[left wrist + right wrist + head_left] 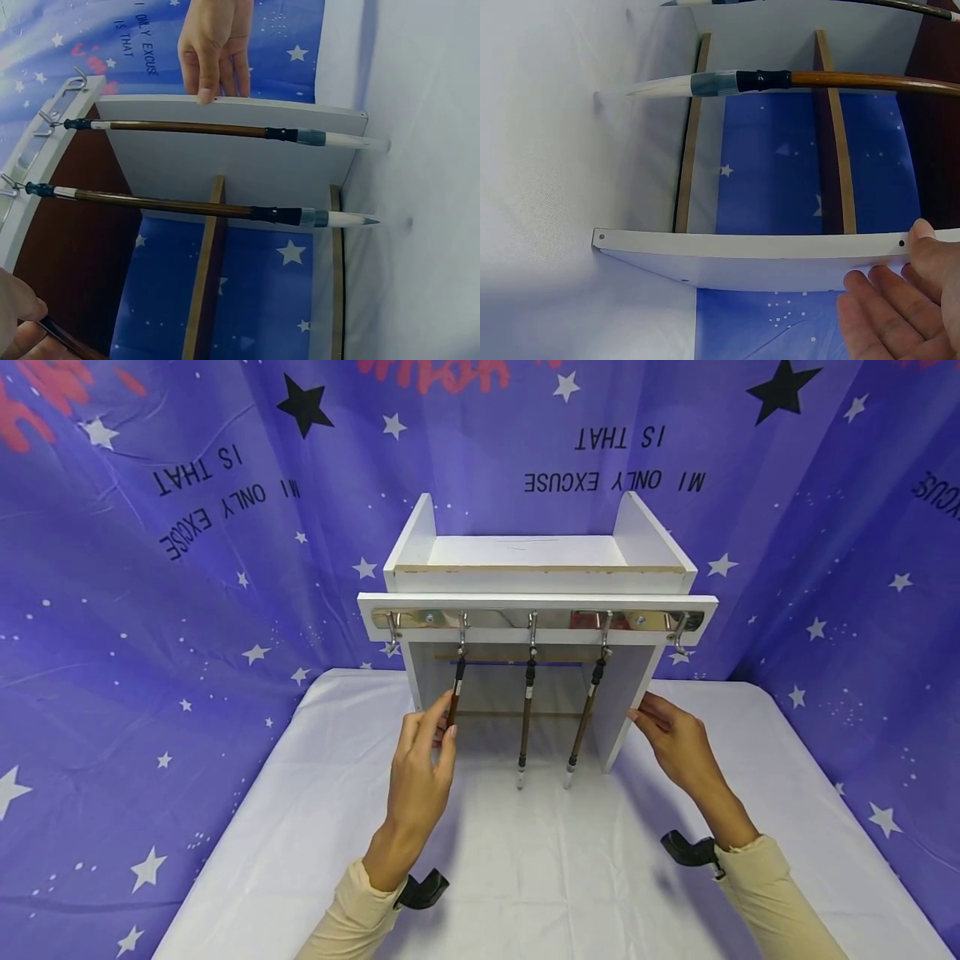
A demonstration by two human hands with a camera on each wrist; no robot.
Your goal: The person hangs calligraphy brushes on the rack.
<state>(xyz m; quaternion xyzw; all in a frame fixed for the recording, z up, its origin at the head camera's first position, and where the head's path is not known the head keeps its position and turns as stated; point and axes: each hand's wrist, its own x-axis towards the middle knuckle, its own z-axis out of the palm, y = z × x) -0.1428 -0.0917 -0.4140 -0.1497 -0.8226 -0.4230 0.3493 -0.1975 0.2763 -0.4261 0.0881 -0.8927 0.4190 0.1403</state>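
A small white wooden shelf rack (517, 581) carries a metal rail of hooks (495, 619) on its front. Three calligraphy brushes hang beneath the rail. My left hand (420, 768) pinches the handle of the leftmost brush (459, 681), whose tip is hidden behind the fingers. The middle brush (527, 710) and right brush (585, 714) hang tip down, their pale bristles just above the table. On the right, my right hand (678, 743) touches the side panel (780, 245). Its thumb rests on the front edge while relaxed fingers lie along the outer side.
The rack stands on a table with a white cloth (487, 877). Behind and around it hangs a blue-purple curtain (187, 693) with stars and lettering. The outermost hooks bear no brush. Inside the rack, wooden crossbars (204, 277) run between the side panels.
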